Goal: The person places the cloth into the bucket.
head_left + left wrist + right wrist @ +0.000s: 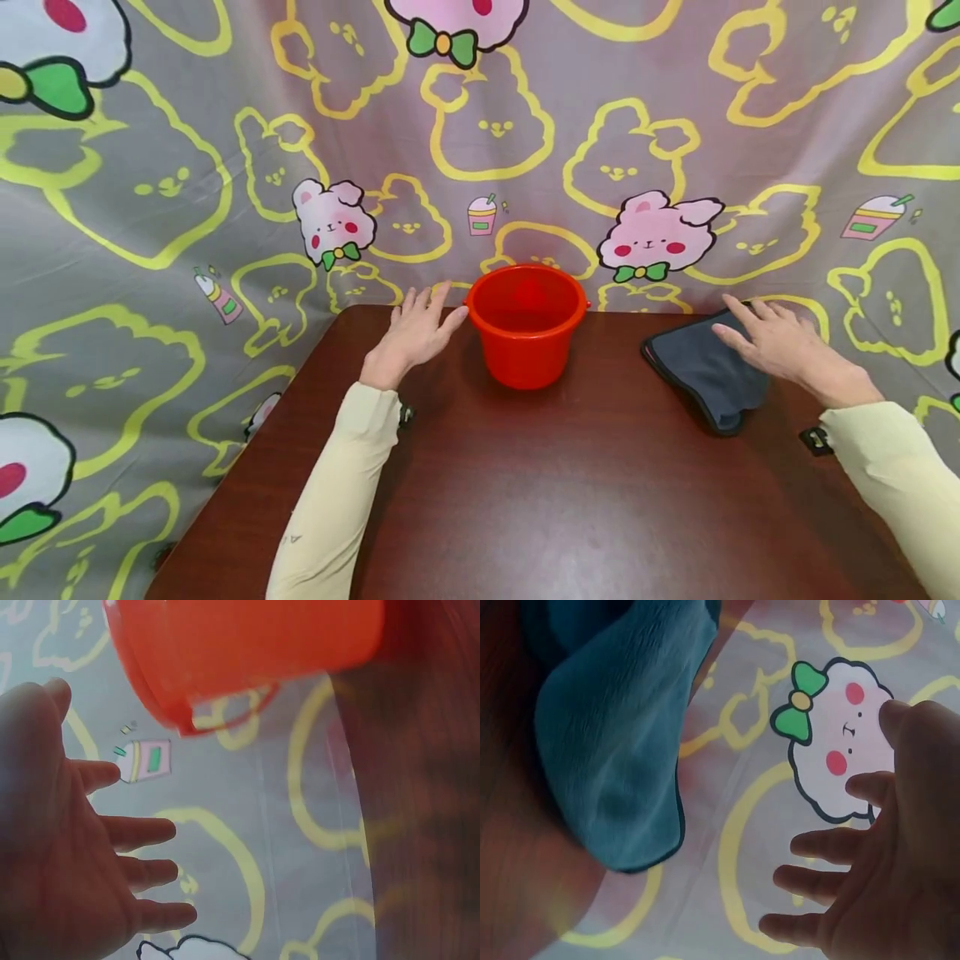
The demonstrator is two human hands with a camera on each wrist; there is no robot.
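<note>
The left hand (pixel 414 330) hovers beside the bucket (pixel 527 358) and the right hand (pixel 787 346) over the cloth (pixel 697 358), both empty with fingers extended.

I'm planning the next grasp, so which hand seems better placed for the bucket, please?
Probably the left hand: it is beside the red bucket, while the right hand is near the dark cloth.

A bucket (pixel 527 360) stands on a table (pixel 555 492) near the center of the frame, before a fabric backdrop (pixel 367 125), a left hand (pixel 416 329) just to its left. At center right, a cloth (pixel 701 362) lies on the table, partly hidden behind a right hand (pixel 787 343).
</note>
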